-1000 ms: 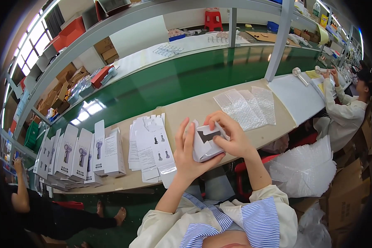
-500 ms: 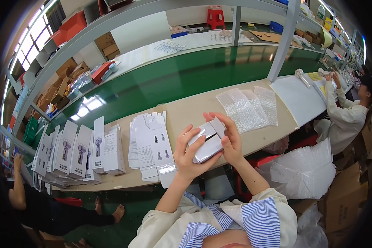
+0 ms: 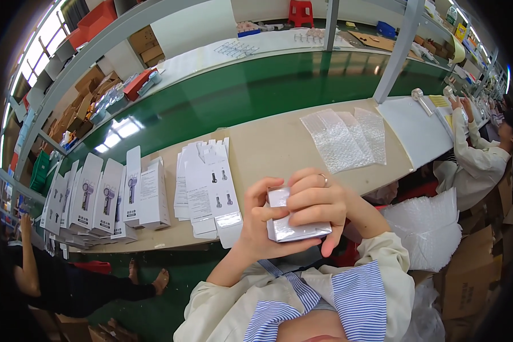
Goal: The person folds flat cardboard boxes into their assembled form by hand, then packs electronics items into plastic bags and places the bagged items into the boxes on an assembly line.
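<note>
Between my two hands is a small white cardboard box, held end-on above the near edge of the bench. My left hand wraps its left side and supports it from beneath. Across the top and right side lie the bent fingers of my right hand, with a ring on one finger. They hide much of the box's end. To the left, flat unfolded printed cartons lie in a loose stack. Beyond them stand several printed white boxes in a group, some with their end flaps raised.
Bubble-wrap pouches lie on the beige bench, with a green conveyor belt behind. A grey post rises at the right. A large bubble-wrap bundle sits at my right. Co-workers are at both sides.
The end flap that stood up with a dark gap beside it is now folded down. My right hand has moved from the box's side to over its top.
</note>
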Tool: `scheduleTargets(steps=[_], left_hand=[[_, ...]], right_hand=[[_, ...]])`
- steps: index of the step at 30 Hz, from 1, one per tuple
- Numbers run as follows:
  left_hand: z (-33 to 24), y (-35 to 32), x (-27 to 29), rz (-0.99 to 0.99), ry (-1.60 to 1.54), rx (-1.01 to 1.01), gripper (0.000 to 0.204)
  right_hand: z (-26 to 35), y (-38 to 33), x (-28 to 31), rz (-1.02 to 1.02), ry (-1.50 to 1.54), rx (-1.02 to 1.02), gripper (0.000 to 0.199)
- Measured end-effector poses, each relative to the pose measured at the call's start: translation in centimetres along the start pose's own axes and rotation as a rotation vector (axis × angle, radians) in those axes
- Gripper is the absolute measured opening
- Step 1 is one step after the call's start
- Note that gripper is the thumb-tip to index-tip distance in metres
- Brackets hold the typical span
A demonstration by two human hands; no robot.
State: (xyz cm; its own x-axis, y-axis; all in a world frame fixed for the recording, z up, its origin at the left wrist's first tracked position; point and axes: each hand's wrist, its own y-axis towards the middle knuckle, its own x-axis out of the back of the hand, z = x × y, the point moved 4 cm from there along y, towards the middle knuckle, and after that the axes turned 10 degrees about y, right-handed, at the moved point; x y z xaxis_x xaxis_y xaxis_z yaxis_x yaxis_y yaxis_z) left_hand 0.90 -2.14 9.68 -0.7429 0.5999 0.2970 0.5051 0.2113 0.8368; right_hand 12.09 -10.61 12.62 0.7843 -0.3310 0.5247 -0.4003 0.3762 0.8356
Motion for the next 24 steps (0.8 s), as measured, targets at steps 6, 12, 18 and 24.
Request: scheduleTargets(steps=[6,12,18,24], left_hand=[[-0.2,-0.5,0.3,0.092,-0.173,0.009,0.08],[-1.1,-0.8,1.3,0.127,-0.182,0.051,0.084],[-1.7,-1.1,2.0,0.166,-0.192,0.021,0.084],[-3.2,-1.0,2.9,0.018,-0.114,-0.024,0.08]], right_hand=[[0.9,2.1,-0.1,0.032,0.06,0.033,0.062],[1.9,3.9,-0.3,0.103,0.081,0.013,0.057],[2.5,3.3,-1.0,0.243,0.237,-0.033,0.055],[4.4,2.2,-0.8,-0.114,-0.028,0.092,0.049]])
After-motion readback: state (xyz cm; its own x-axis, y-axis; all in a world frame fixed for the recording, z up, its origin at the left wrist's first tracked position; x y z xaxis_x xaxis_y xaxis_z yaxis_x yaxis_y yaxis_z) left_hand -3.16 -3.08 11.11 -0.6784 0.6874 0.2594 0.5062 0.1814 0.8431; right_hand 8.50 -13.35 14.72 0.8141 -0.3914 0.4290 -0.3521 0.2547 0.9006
